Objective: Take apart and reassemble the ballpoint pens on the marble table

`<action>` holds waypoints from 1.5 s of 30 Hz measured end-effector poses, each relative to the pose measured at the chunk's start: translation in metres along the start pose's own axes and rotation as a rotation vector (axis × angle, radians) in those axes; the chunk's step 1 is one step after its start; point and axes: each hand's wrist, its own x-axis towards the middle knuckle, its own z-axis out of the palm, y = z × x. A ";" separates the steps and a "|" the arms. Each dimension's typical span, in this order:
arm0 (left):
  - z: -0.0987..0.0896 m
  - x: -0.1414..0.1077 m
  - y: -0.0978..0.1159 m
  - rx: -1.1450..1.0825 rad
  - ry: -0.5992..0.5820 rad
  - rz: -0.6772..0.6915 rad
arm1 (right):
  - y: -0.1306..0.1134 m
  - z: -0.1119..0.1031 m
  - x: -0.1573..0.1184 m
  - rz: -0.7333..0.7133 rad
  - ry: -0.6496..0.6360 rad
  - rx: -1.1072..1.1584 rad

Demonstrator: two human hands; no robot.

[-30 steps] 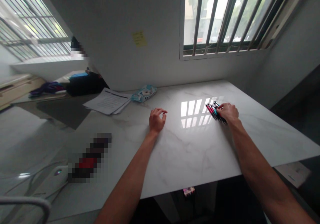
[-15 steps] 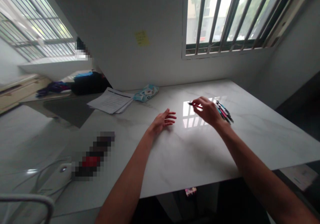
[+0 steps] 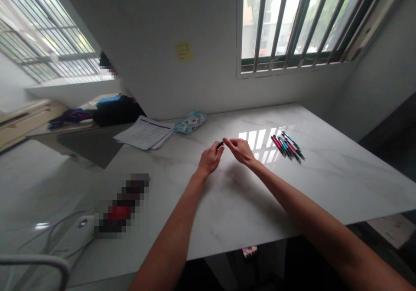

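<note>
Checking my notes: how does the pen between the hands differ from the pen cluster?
The pen is between the left hand and right hand; the pen cluster lies untouched on the table. Only a short dark part of the pen shows; the pen cluster shows red, teal and dark parts. Both show dark parts.

Pens (image 3: 286,148) lie on the right of the bench (image 3: 240,213); papers (image 3: 146,132) lie at its back left, a packet (image 3: 190,122) just right of them, the wall (image 3: 208,85) behind.
</note>
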 end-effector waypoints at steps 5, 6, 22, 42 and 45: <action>-0.001 -0.011 0.016 0.157 -0.078 0.134 | 0.003 0.006 0.006 0.079 -0.013 0.140; -0.002 -0.012 0.018 0.157 -0.076 0.142 | 0.006 0.007 0.005 0.053 -0.009 0.185; 0.006 -0.010 0.009 0.071 -0.137 0.035 | 0.016 -0.006 -0.004 0.019 -0.079 0.209; 0.012 -0.009 -0.001 -0.123 -0.206 -0.004 | 0.029 -0.010 0.001 0.066 -0.238 0.550; 0.016 -0.008 -0.004 -0.272 -0.251 -0.114 | 0.029 -0.006 0.002 0.116 -0.182 0.643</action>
